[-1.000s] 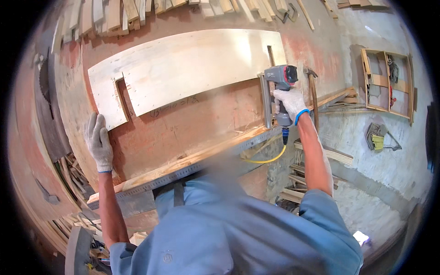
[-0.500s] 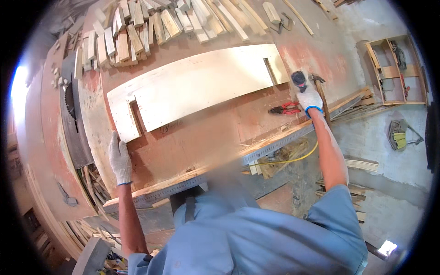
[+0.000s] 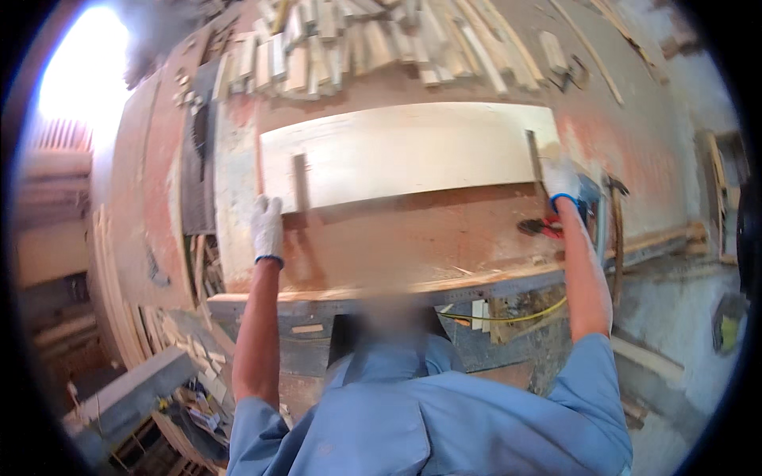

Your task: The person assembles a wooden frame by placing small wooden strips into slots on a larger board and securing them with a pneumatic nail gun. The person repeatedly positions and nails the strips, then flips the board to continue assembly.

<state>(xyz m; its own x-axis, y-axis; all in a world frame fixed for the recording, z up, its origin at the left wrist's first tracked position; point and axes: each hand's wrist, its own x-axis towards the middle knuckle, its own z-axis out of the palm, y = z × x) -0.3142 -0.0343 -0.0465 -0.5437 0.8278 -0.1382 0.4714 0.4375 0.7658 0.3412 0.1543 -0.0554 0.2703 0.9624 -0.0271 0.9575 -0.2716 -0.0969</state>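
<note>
A long, pale wooden board (image 3: 413,151) with a curved far edge and a narrow slot near each end lies across the worktable (image 3: 452,226). My left hand (image 3: 268,226), in a white glove with a blue cuff, is at its near left corner, fingers stretched forward and thumb apart. Beside the board's right end is my gloved right hand (image 3: 560,181); its fingers are smeared by motion. Just right of that hand rests a blue and silver tool (image 3: 591,206), partly hidden. Red-handled pliers (image 3: 541,228) lie below the hand, and a hammer (image 3: 616,230) lies farther right.
Many cut wood strips (image 3: 349,47) are heaped along the far side. A saw blade (image 3: 199,131) stands up at the left. A metal-faced rail (image 3: 381,297) runs along the near edge, with a yellow hose (image 3: 516,319) below. A clamp (image 3: 578,73) lies far right.
My right hand has let go of the black-ended tool and moved left to the board's right end. My left hand stays at the left corner. The whole view has shifted and turned.
</note>
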